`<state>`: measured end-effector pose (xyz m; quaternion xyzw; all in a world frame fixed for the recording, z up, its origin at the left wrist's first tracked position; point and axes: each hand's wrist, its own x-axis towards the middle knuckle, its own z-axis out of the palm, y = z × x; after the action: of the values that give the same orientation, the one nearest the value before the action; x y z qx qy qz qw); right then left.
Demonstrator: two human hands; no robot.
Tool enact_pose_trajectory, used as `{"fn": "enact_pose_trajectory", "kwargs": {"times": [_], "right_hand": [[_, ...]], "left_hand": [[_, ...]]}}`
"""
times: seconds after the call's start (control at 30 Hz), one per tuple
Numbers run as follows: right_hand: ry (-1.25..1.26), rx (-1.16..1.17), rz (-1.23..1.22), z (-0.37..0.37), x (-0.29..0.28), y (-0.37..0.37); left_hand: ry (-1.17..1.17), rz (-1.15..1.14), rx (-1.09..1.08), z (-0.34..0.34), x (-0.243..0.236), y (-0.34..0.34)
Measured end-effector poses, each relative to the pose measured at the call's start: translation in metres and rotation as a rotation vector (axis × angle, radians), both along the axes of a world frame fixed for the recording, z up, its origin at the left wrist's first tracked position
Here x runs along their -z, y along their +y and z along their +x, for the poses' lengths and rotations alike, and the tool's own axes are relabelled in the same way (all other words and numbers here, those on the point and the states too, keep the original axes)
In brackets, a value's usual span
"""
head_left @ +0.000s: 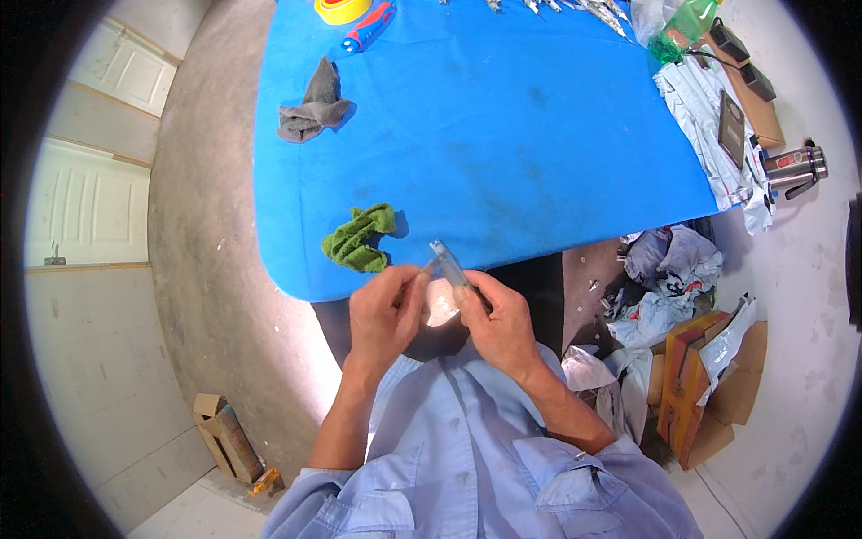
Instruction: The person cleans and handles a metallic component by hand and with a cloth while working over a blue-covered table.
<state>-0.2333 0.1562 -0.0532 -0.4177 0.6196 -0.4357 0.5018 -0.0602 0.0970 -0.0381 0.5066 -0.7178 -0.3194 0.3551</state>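
Note:
My left hand (381, 316) and my right hand (499, 322) are raised close together in front of my chest, at the near edge of the blue-covered table (431, 135). A slim grey, metallic-looking tool (448, 264) stands tilted in the fingers of my right hand. My left fingers are pinched at a thin grey part that meets the tool near its upper end; its exact kind is too small to make out. Just beyond my left hand a crumpled green cloth (359, 239) lies on the table. Farther off lies a grey cloth (315, 104).
At the far left are a yellow tape roll (342, 9) and a red-and-blue handled tool (366, 28). Several silvery pieces (600, 13) line the far edge. On the right stand a green bottle (690, 25) and a steel flask (796, 167); below are bags and an open carton (705, 386).

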Motion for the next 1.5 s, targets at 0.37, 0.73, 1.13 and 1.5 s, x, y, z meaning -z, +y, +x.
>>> {"fn": "enact_pose_trajectory", "kwargs": {"times": [0.37, 0.73, 1.13, 1.5], "right_hand": [[-0.029, 0.011, 0.005, 0.002, -0.002, 0.0], [-0.093, -0.019, 0.027, -0.004, 0.001, -0.002], [-0.16, -0.009, 0.037, -0.004, 0.002, -0.001], [-0.184, -0.002, 0.043, -0.004, 0.0, -0.001]], "left_hand": [[0.006, -0.062, 0.012, 0.0, 0.007, 0.005], [0.004, -0.054, 0.049, -0.002, 0.004, 0.003], [0.019, -0.073, 0.062, -0.004, 0.01, 0.006], [-0.021, -0.085, 0.051, -0.004, 0.01, 0.006]]}}
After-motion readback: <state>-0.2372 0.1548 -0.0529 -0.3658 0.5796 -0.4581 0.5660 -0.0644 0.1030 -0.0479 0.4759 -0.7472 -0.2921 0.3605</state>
